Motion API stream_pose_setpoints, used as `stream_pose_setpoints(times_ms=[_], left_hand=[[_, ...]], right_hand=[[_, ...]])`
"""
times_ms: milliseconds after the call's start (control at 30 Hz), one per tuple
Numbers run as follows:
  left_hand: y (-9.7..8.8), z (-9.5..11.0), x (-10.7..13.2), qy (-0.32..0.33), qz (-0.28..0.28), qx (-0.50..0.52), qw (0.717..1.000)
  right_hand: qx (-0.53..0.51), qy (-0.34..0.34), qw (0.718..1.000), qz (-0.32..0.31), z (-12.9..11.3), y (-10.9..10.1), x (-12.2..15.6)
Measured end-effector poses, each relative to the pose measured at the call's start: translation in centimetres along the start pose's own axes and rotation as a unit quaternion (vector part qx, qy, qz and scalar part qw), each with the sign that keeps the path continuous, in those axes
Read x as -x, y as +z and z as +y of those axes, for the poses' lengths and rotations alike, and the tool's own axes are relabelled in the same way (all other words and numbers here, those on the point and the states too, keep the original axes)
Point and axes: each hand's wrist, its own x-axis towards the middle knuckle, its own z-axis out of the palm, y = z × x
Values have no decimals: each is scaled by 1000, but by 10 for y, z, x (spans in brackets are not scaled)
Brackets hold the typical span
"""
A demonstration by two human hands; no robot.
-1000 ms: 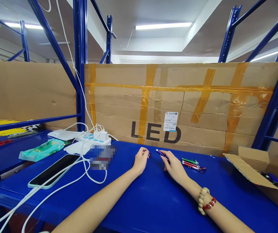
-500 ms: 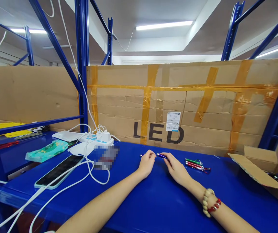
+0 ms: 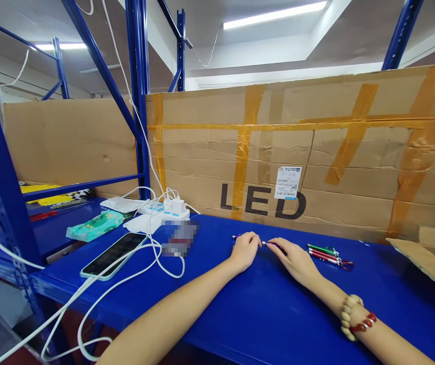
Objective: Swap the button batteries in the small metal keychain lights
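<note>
My left hand (image 3: 245, 251) is closed around one part of a slim purple pen-like metal tube (image 3: 236, 236), whose end sticks out on its left side. My right hand (image 3: 296, 260) pinches a purple piece of the same kind (image 3: 264, 243), mostly covered by the fingers. Both hands are close together over the blue tabletop (image 3: 255, 304), and the two parts meet or nearly meet between the fingertips; whether they are joined I cannot tell. Right of my right hand lie several similar pen-like tubes, a green one (image 3: 322, 249) and red ones (image 3: 325, 256), with small clips at their ends.
At the left are a phone (image 3: 114, 256), white cables (image 3: 88, 309), a power strip (image 3: 183, 213) with chargers, and a green soft pack (image 3: 94, 226). A large taped cardboard panel (image 3: 202, 167) stands behind. An open carton (image 3: 426, 261) sits at the right; blue rack posts (image 3: 138, 101) rise at the left.
My hands have come together, closing the gap between the two purple parts. The view has shifted, so the surroundings appear farther right in general.
</note>
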Motion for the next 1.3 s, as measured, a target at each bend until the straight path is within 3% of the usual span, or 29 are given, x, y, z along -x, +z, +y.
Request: stream_pose_setpoints(times_ms=[333, 967, 1300], left_hand=[[0, 1, 2, -33, 4, 0, 999], [-3, 10, 8, -86, -50, -41, 994], [-3, 14, 11, -70, -74, -76, 992]], right_hand=[[10, 4, 1000, 2, 4, 3, -2], [-13, 24, 999, -16, 16, 7, -2], [-13, 15, 999, -49, 6, 7, 1]])
